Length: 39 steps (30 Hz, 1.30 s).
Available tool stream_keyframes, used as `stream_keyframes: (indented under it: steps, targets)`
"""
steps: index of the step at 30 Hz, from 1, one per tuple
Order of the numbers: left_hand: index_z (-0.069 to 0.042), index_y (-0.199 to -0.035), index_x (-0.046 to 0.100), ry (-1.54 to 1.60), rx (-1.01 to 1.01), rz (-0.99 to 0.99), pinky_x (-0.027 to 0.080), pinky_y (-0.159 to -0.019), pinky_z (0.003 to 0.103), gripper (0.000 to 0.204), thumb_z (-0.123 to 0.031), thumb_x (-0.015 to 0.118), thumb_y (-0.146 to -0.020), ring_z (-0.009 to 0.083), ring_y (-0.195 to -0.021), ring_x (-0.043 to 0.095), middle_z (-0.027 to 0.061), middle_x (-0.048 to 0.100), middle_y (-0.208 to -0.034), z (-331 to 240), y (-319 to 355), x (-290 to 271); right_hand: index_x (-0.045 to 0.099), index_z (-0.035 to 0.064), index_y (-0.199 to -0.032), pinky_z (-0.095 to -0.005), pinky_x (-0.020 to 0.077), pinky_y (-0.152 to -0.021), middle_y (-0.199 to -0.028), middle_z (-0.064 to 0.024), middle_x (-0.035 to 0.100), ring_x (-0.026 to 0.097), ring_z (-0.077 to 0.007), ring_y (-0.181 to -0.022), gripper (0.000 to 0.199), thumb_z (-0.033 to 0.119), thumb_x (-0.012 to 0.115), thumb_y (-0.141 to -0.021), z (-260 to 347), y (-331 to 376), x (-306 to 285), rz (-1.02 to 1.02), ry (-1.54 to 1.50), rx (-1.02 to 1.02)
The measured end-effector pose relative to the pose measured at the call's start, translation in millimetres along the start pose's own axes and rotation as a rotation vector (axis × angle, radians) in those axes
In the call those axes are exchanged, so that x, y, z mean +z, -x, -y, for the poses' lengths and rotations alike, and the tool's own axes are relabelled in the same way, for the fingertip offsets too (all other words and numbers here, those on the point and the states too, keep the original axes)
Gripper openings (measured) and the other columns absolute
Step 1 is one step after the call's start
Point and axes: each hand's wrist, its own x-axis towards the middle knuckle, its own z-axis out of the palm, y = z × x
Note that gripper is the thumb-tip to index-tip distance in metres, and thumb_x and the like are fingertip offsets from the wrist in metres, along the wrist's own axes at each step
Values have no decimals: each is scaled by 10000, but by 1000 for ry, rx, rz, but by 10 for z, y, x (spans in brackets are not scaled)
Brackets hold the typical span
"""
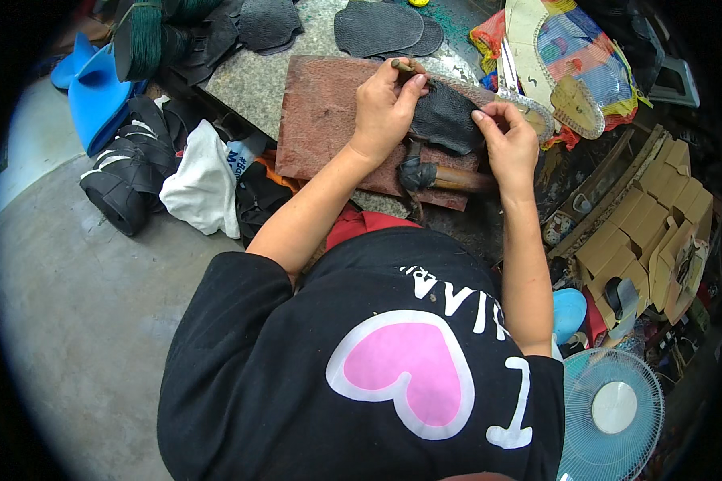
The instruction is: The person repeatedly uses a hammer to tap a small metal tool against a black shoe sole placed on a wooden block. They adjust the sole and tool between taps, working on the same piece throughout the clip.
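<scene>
A black textured leather piece (448, 119) is stretched between my two hands above a reddish-brown board (321, 112). My left hand (383, 108) is closed at the leather's left edge, with a short brownish rod (403, 66) between thumb and fingers; its exact kind is unclear. At the right edge, my right hand (507, 143) pinches the leather between thumb and forefinger. Just below the leather, a hammer lies on the board, its dark head (415, 173) to the left and its wooden handle (464, 179) pointing right, partly behind my right wrist.
Black cut leather pieces (377, 28) lie on the speckled stone surface (249, 86) beyond the board. Scissors (507, 68) and pale templates (579, 108) are at the far right. Green thread spools (143, 40) stand far left. Cardboard pieces (638, 232) and a fan (614, 409) are at right.
</scene>
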Motion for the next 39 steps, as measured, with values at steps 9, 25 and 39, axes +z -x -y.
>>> stream_keyframes:
  steps: [9, 25, 39]
  targets:
    - [16, -963, 623, -112, 77, 45, 544, -655, 259, 77, -17, 629, -894, 136, -738, 693, 92, 695, -837, -82, -34, 79, 670, 72, -900, -361, 504, -672, -752, -64, 679, 664, -233, -709, 199, 226, 752, -803, 7, -120, 50, -29, 165, -13]
    - [7, -937, 627, -209, 103, 85, 544, -650, 331, 90, -51, 651, -872, 254, -752, 697, 147, 683, -850, -34, -80, 126, 636, 149, -1037, -373, 437, -781, -963, -30, 575, 564, -237, -922, 476, 260, 844, -623, -26, 719, -270, 226, 533, -621]
    - [-16, -921, 597, -684, 656, 278, 519, -739, 419, 114, -19, 628, -812, 350, -814, 638, 168, 641, -834, -167, -172, 202, 495, 88, -1351, -259, 485, -632, -840, -84, 641, 581, -127, -705, 357, 193, 521, -1011, 635, 552, -704, -325, -288, -596]
